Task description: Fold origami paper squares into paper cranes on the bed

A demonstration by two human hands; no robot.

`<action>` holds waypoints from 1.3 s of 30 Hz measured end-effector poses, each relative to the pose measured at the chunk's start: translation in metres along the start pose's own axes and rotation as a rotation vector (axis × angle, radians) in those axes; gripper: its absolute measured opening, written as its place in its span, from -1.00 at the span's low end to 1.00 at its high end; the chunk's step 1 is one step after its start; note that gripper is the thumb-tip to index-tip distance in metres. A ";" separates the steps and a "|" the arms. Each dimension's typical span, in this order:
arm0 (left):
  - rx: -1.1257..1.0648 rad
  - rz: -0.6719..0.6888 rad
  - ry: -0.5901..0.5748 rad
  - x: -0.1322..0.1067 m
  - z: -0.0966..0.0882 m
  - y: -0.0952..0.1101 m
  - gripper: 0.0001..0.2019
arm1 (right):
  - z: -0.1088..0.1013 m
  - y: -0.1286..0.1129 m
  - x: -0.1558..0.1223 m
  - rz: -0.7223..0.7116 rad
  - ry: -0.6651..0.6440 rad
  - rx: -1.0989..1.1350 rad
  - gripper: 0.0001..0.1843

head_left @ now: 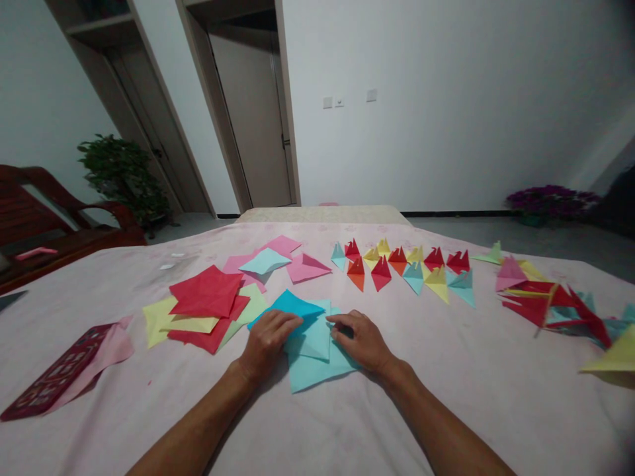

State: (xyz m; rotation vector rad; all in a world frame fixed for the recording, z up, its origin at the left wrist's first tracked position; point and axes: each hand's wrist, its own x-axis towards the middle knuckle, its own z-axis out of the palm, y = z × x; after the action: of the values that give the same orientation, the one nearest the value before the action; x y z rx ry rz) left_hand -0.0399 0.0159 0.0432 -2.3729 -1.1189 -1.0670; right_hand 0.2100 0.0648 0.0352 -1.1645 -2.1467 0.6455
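My left hand (268,338) and my right hand (361,340) rest on a small stack of light blue paper squares (310,370) on the pink tablecloth (317,430). Both hands have their fingers curled and pressed on a folded light blue piece (316,337) lying on top of the stack. A brighter blue sheet (292,305) lies partly under my left fingers.
Red, yellow and green sheets (206,307) are piled to the left, pink and pale blue ones (278,261) behind. Several folded paper figures (404,264) stand in rows at the back right, more folded pieces (555,304) at the far right. A dark red packet (54,373) lies front left.
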 end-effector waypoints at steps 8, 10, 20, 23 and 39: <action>0.204 -0.181 0.335 -0.003 -0.045 -0.054 -0.76 | 0.000 0.002 0.002 -0.107 -0.038 -0.041 -0.72; 0.249 -0.246 0.414 -0.005 -0.051 -0.065 -0.78 | -0.001 -0.001 0.002 -0.137 -0.057 -0.068 -0.73; 0.431 -0.494 0.321 -0.023 -0.063 -0.096 -0.80 | -0.004 -0.008 -0.004 -0.264 -0.186 -0.180 -0.28; 0.438 -0.608 0.219 -0.032 -0.058 -0.104 -0.77 | -0.005 -0.011 -0.005 -0.288 -0.196 -0.200 -0.43; 0.626 -0.776 -0.083 -0.043 -0.051 -0.109 -0.72 | -0.005 -0.012 -0.007 -0.412 -0.163 -0.169 -0.77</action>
State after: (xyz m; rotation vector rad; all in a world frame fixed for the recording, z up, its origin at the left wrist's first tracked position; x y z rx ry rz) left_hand -0.1658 0.0355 0.0415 -1.5136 -2.1140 -0.6434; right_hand 0.2100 0.0538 0.0446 -0.7313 -2.5201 0.3899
